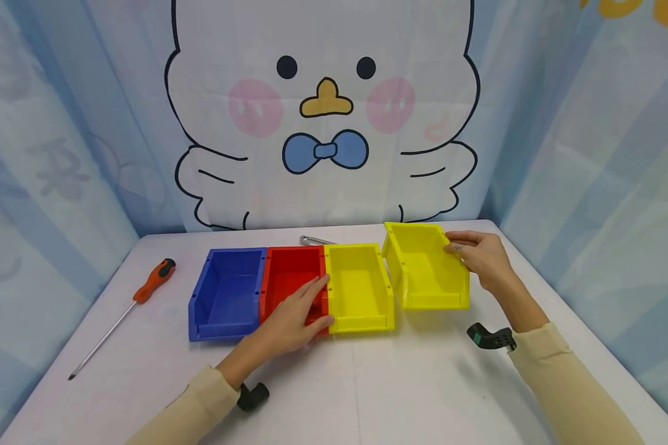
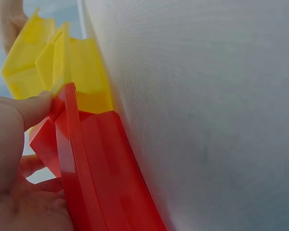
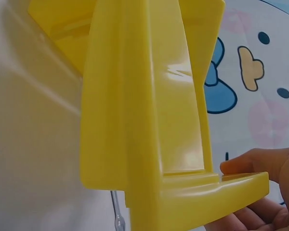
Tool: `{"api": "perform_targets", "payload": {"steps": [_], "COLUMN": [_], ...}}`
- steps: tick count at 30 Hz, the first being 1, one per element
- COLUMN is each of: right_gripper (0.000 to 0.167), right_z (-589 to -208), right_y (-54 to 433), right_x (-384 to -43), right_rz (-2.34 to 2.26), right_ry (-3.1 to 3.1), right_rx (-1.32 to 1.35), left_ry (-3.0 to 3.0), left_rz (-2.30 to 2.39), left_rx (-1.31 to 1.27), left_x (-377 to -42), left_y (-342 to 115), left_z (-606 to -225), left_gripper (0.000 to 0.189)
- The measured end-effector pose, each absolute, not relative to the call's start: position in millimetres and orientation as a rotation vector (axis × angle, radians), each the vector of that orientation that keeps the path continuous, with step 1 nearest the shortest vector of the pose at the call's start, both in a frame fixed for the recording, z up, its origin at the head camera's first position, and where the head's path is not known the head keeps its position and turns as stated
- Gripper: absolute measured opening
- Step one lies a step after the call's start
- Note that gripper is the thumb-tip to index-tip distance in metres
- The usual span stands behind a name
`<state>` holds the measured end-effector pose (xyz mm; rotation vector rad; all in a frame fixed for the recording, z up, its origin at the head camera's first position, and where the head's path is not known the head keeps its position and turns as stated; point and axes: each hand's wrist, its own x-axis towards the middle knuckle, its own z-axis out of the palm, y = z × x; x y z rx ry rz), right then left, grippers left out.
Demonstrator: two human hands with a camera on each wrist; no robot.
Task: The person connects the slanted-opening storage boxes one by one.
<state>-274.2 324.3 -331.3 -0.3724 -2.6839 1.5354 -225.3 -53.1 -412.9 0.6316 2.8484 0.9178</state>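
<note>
A blue storage bin [image 1: 228, 293], a red storage bin [image 1: 289, 266] and a yellow storage bin [image 1: 359, 287] stand side by side on the table. My left hand [image 1: 289, 318] reaches over the red bin, its fairly straight fingers touching where the red and yellow walls meet. In the left wrist view, the thumb [image 2: 37, 109] rests against that seam. My right hand [image 1: 481, 256] grips the right wall of a second yellow bin [image 1: 431, 266], thumb at its rim. This bin is held tilted beside the row, close to the first yellow one.
A screwdriver [image 1: 154, 281] with an orange and black handle lies at the left of the white table [image 1: 356, 395]. Behind the row, a silver metal tool [image 1: 314, 240] is partly hidden. A printed curtain [image 1: 334, 191] stands along the back and sides.
</note>
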Motion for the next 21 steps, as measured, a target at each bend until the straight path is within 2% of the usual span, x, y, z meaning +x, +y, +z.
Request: {"api": "perform_targets", "payload": {"steps": [21], "right_gripper": [0.05], "right_z": [-337.5], "right_y": [319.2], "right_x": [-276.1], "right_rz": [1.473], "right_ry": [-2.702], "right_rx": [-0.36], "left_ry": [2.846], "left_rz": [0.923], "left_rx": [0.626], "left_x": [-225.3], "left_y": [-53.1], "left_z": [-413.4], "left_gripper": [0.086]}}
